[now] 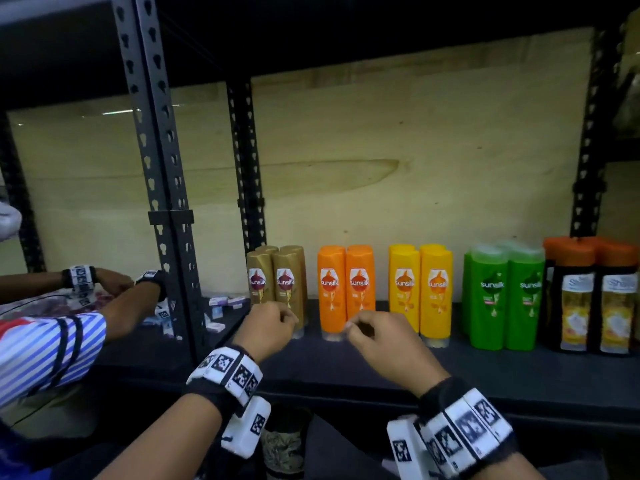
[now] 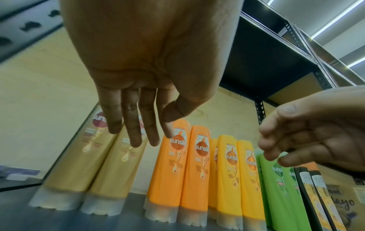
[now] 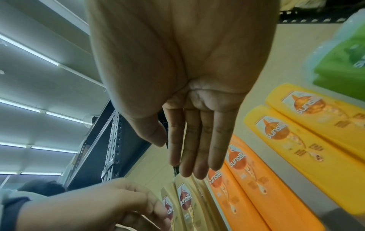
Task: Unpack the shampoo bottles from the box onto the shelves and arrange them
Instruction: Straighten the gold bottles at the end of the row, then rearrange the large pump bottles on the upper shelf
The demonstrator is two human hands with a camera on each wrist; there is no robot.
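Head view: a dark shelf point(image 1: 381, 368) backed by pale plywood carries upright bottle pairs in a row: gold bottles point(image 1: 277, 282), orange bottles point(image 1: 346, 289), yellow bottles point(image 1: 420, 292), green bottles point(image 1: 505, 296), then black bottles point(image 1: 588, 296). The left hand point(image 1: 266, 327) and right hand point(image 1: 374, 332) hover before the row, fingers loosely curled, holding nothing.

Left wrist view: relaxed fingers point(image 2: 136, 129) hang ahead of the gold bottles. Ceiling strip lights point(image 2: 335, 20) show.

Right wrist view: straight fingers point(image 3: 197, 148) grip nothing.

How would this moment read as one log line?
left hand: empty, near gold bottles | right hand: empty, near orange bottles | shelf: colour-grouped rows
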